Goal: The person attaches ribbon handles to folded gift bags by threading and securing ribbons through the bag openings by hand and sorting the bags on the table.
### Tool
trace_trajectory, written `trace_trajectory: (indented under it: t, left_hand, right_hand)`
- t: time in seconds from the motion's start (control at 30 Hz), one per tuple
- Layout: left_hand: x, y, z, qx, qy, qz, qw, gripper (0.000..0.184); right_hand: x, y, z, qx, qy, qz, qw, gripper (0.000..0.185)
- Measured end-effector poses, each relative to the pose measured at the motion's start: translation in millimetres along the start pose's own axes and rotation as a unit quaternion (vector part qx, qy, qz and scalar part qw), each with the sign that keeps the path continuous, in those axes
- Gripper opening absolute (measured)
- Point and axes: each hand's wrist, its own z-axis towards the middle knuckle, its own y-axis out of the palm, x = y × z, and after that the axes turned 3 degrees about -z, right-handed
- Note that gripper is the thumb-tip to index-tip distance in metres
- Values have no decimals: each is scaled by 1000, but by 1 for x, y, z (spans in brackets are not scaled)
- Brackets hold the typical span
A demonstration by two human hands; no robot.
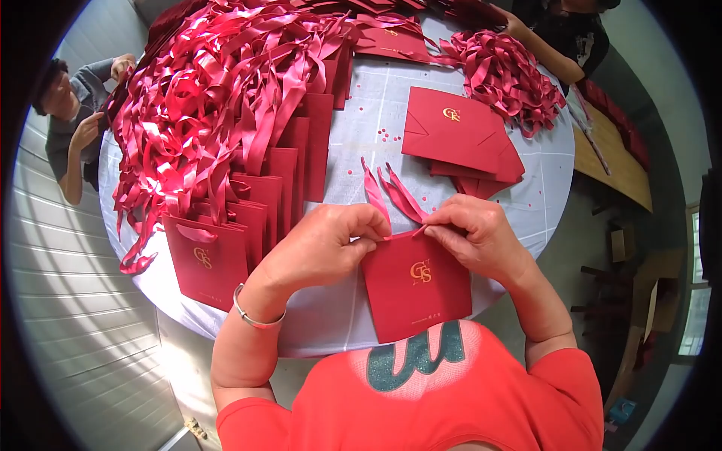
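Note:
A red paper gift bag (pixel 417 301) with a gold logo stands at the table's front edge, against my shirt. My left hand (pixel 331 240), with a bangle on its wrist, is closed in a pinch at the bag's upper left edge. At the upper right edge, my right hand (pixel 481 233) pinches a pink-red ribbon between thumb and fingertips. Loose ribbon lengths (pixel 402 197) rise from the bag's top between both hands and point away from me. Exactly what sits under the left fingertips is partly hidden.
Left of my hands stand rows of red bags (pixel 207 259) under a big heap of ribbon handles (pixel 188 128). Flat bags (pixel 455 131) lie at right, below a ribbon pile (pixel 511 79). Small red dots (pixel 387 135) dot the white tablecloth (pixel 361 165). Two people work across the table.

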Motion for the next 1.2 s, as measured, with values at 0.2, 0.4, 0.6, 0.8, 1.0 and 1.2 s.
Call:
trace_trajectory:
  t: [0.2,0.4,0.6,0.8,1.0,1.2]
  left_hand:
    - [0,8,4,-66,-188,-99,975,17]
    - [7,3,7,-102,-211,-108,966,18]
    - [-2,4,6,-102,-212,-127,964,16]
    - [-1,2,6,-108,-199,-86,970,14]
    - [0,4,5,-92,-201,-81,972,13]
    - [1,8,4,-64,-181,-62,979,14]
  right_hand:
    - [-1,11,-8,6,20,32,999,16]
    - [-18,13,-6,99,-96,-30,990,20]
    - [-25,25,-11,63,-112,-42,991,22]
    - [-29,29,-10,43,-117,-77,989,21]
    - [-33,33,-8,39,-126,-109,985,18]
    - [-34,38,-9,28,-131,-137,982,16]
